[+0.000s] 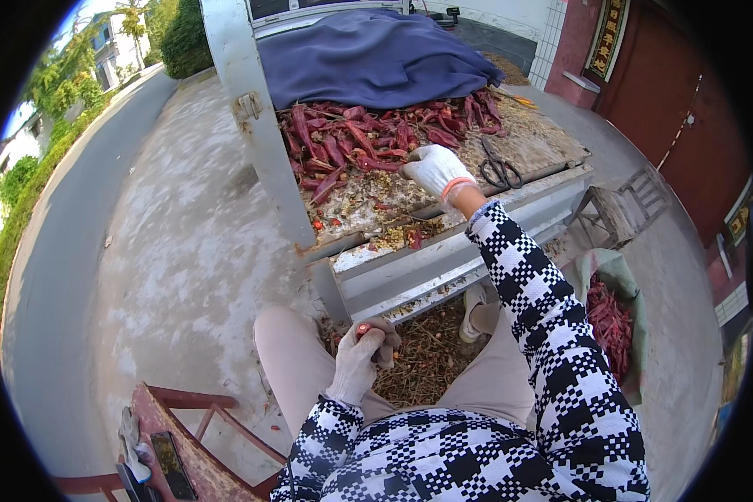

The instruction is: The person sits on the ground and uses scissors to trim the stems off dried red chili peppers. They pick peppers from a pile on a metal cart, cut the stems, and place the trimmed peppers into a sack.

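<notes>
My left hand (362, 357), in a dirty knitted glove, is closed around a red chili pepper (363, 329) above my lap; only the pepper's cut-looking end shows. My right hand (438, 170), in a whiter glove with an orange cuff, reaches over the truck bed to the near edge of the pile of dried red chili peppers (351, 135). Its fingertips point down and are partly hidden, so I cannot tell what they hold. Black-handled scissors (501, 168) lie just right of that hand. A blue cloth (376, 59) covers the back of the pile.
The lowered metal tailgate (427, 263) crosses in front of my knees. An open green sack (635, 314) of red peppers stands at my right, near a wooden chair (621, 210). Stems and scraps (423, 364) litter the ground between my legs. A red bench (194, 461) bears a phone (173, 465).
</notes>
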{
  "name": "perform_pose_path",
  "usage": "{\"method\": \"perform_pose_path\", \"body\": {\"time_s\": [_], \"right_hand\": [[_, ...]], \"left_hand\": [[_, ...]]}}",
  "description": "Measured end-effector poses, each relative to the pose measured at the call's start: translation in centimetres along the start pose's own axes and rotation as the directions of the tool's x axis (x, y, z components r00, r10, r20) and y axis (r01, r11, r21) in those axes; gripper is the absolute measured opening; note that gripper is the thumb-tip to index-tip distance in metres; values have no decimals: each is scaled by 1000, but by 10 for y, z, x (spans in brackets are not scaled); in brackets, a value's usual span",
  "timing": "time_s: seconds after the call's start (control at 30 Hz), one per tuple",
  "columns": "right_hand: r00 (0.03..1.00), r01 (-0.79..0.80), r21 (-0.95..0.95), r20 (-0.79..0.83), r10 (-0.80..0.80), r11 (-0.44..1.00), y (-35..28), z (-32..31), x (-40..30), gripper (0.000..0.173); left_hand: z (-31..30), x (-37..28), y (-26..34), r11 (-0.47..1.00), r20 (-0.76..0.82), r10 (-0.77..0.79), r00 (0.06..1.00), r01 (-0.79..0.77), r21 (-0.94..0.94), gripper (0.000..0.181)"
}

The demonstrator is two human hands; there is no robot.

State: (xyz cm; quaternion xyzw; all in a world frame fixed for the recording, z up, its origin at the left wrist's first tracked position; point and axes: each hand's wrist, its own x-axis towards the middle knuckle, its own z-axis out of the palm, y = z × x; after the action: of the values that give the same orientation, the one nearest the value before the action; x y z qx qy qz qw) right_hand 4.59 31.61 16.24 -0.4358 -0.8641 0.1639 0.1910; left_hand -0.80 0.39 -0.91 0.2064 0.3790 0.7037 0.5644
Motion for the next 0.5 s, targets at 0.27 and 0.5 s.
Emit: {"method": "perform_pose_path", "body": {"time_s": [0.27,0.5], "right_hand": [[942,-331,740,296,158,585,8,7,-109,26],[992,-91,478,119,39,873,-7,57,-242,32]], "left_hand": [[5,6,1,964,26,90,996,-80,-254,44],[24,9,6,949,9,316,949,-316,2,43]]}}
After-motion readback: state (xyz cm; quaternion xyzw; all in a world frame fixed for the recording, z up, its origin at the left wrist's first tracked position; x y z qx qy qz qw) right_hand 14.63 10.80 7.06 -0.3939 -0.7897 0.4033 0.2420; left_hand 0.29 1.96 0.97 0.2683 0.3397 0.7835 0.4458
